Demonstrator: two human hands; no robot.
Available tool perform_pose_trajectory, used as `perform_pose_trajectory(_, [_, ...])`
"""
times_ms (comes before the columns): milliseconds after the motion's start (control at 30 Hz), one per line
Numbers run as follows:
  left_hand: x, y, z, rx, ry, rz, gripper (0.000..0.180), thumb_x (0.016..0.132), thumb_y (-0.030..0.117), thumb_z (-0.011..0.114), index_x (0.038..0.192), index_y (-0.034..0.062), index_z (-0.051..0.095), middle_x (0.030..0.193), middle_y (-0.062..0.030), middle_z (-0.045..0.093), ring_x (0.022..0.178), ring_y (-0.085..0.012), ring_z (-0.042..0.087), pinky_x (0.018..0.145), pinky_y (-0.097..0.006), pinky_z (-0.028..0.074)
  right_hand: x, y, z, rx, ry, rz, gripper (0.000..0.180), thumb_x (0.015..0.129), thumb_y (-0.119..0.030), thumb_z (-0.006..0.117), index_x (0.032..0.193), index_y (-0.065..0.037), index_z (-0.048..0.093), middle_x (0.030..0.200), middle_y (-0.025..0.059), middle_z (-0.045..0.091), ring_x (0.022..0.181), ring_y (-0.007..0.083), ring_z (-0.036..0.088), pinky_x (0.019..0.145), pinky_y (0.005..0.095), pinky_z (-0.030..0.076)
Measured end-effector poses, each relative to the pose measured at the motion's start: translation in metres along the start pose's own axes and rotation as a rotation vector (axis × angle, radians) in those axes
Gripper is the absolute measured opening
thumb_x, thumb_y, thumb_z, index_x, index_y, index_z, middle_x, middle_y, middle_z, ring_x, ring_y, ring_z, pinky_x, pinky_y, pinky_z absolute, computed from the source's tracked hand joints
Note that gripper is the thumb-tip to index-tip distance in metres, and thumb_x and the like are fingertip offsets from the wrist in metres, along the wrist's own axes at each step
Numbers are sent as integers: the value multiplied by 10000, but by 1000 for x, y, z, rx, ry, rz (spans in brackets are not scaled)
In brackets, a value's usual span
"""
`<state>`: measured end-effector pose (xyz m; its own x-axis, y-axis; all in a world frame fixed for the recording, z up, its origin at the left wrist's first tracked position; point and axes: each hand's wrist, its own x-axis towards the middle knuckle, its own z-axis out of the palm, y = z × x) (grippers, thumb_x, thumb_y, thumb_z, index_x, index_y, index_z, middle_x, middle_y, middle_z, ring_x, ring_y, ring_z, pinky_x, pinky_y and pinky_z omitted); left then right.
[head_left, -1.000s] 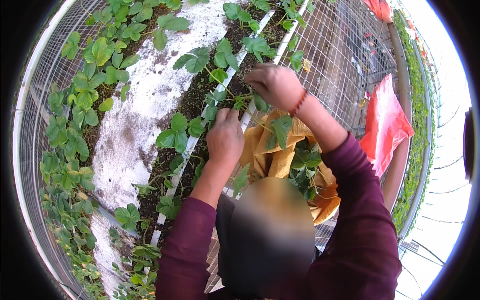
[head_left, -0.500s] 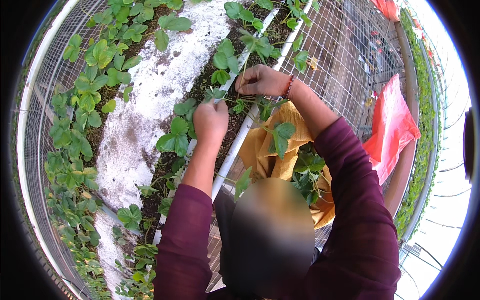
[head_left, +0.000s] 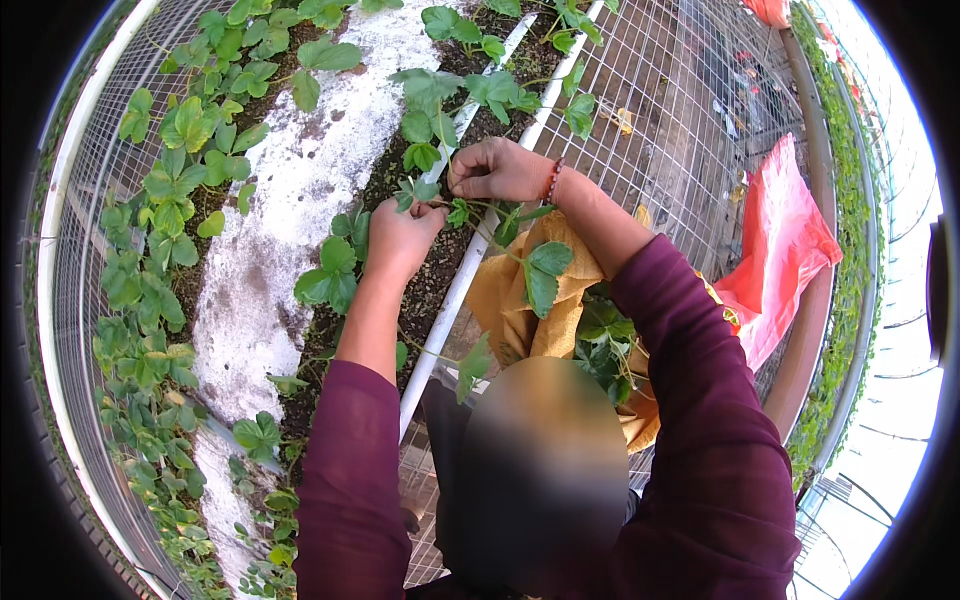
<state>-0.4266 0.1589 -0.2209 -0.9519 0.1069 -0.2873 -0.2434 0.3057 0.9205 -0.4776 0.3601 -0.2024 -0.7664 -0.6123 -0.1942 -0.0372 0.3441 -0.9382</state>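
Leafy strawberry plants (head_left: 330,275) grow in a strip of dark soil (head_left: 385,180) in front of me. My left hand (head_left: 400,238) is closed in a pinch at a small leafy shoot (head_left: 416,192), low over the soil. Just right of it, my right hand (head_left: 503,170), with a beaded bracelet at the wrist, pinches a thin strawberry stem whose larger leaf (head_left: 425,90) stands above the fingers. The fingertips of both hands nearly meet, and they partly hide what lies between them. A trailing strawberry runner with a leaf (head_left: 545,275) hangs over the white pipe beneath my right wrist.
A white pipe (head_left: 455,300) edges the bed, beside wire mesh (head_left: 660,100). White sheeting (head_left: 260,260) covers the bed's middle, with more plants on its far left. A yellow-brown sack (head_left: 515,300) holding cut greenery (head_left: 605,345) sits below my hands. Red plastic (head_left: 780,250) lies right.
Both hands have shifted slightly left and drawn closer together. The stem and leaf above my right hand have moved left with it.
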Motion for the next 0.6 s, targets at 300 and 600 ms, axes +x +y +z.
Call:
perform_pose_trajectory(300, [-6,15,1,286,135,143,228,808,253,656,866,37,694,706,-190,644,677,-350,634,637,-394,486,-2,3,2,-119,70,-50,60,844,-72,666,853,-23,633,734,-11,618,700,53,541,648,243,459])
perform_pose_trajectory(600, [3,3,10,55,329,-32,196,835,188,642,839,-2,689,640,-92,621,566,-183,565,558,-327,443,-7,-2,-8,119,85,91,160,852,-76,651,1001,-22,670,817,27,667,760,82,604,718,242,500])
